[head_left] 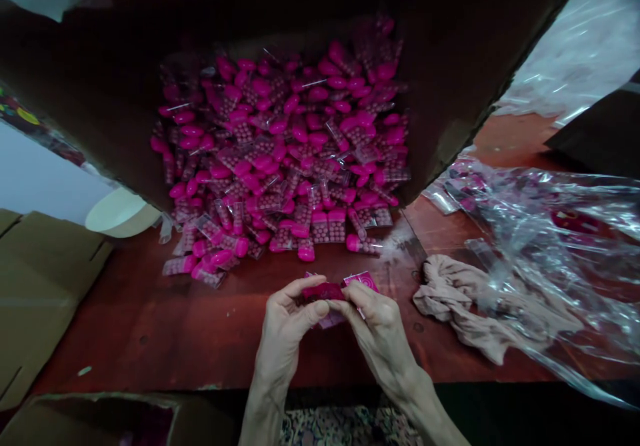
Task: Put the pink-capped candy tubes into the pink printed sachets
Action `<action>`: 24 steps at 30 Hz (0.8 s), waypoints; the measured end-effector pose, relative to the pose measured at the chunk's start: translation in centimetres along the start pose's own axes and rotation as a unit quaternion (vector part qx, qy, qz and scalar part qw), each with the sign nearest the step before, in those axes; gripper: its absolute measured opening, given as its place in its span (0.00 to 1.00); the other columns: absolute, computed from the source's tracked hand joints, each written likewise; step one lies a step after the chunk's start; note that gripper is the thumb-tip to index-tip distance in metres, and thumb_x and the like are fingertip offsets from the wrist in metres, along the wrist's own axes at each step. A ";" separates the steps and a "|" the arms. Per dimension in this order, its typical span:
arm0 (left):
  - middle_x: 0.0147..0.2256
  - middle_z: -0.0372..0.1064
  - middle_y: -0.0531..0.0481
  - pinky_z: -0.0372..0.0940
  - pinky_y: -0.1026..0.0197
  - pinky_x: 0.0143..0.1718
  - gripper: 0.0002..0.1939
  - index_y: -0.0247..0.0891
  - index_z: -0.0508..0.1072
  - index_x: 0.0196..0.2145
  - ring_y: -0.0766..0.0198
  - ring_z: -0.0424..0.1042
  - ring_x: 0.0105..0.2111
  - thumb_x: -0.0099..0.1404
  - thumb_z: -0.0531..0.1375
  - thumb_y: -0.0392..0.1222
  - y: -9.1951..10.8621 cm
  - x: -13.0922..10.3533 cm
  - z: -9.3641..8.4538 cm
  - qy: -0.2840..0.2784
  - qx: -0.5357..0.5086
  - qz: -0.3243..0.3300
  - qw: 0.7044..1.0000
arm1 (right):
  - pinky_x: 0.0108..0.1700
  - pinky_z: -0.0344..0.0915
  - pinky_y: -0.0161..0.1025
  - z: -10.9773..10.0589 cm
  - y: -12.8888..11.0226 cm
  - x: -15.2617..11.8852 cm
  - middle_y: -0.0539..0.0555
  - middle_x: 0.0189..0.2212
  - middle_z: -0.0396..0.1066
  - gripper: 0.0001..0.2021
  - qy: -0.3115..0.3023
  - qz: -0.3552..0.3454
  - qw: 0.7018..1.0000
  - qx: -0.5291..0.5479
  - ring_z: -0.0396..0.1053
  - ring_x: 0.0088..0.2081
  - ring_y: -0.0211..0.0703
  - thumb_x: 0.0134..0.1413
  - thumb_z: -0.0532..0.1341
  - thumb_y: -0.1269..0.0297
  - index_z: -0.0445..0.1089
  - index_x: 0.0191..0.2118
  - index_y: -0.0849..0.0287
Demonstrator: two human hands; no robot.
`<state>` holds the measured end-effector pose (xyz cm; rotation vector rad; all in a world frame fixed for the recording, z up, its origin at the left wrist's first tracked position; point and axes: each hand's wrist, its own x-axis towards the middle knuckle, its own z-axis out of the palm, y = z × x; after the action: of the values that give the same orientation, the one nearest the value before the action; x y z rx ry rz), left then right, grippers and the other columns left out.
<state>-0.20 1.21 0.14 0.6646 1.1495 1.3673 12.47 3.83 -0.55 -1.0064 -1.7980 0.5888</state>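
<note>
Both my hands meet over the red table (165, 333), near its front edge. Between them is a small dark pink packet (324, 291). My left hand (290, 316) pinches its left end between thumb and fingers. At the right end, the fingers of my right hand (373, 309) are closed on the same packet. Just behind my right fingers a bright pink printed card (364, 279) shows in part. Another pink piece lies partly hidden under the packet. Beyond my hands, a large pile of clear tubes with pink caps and pink beads (280, 159) spills from a tipped cardboard box (450, 66).
A beige cloth (465, 299) lies right of my hands, beside crumpled clear plastic (565, 253) with pink items under it. At the left are a pale bowl (120, 214) and a cardboard box (50, 286). Another open box (95, 413) is below the table's front left.
</note>
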 end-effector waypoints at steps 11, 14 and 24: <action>0.20 0.70 0.54 0.62 0.69 0.27 0.06 0.36 0.77 0.22 0.71 0.66 0.22 0.44 0.69 0.38 -0.1 0.7 1.1 0.138 -0.110 0.029 0.984 | 0.33 0.65 0.33 0.7 -0.6 -0.3 0.51 0.30 0.72 0.08 -0.084 0.147 0.980 0.106 0.69 0.32 0.40 0.53 0.60 0.64 0.71 0.39 0.58; 0.19 0.70 0.55 0.62 0.70 0.26 0.08 0.35 0.76 0.21 0.73 0.66 0.21 0.41 0.70 0.37 0.1 0.7 1.2 0.160 -0.132 0.039 0.978 | 0.25 0.62 0.30 1.8 -1.0 -0.7 0.47 0.20 0.67 0.07 -0.048 0.184 0.974 0.123 0.64 0.23 0.36 0.53 0.60 0.64 0.69 0.26 0.60; 0.18 0.70 0.55 0.62 0.71 0.21 0.12 0.34 0.75 0.20 0.74 0.65 0.18 0.36 0.72 0.37 0.1 0.4 1.1 0.156 -0.203 -0.034 0.966 | 0.24 0.60 0.30 3.2 -1.2 -1.2 0.49 0.18 0.63 0.17 0.005 0.005 1.000 0.014 0.63 0.21 0.35 0.62 0.50 0.66 0.64 0.22 0.60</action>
<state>0.70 1.84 0.55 0.1161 1.0746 1.6243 9.35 2.31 -1.57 -0.9977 -1.7722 0.6132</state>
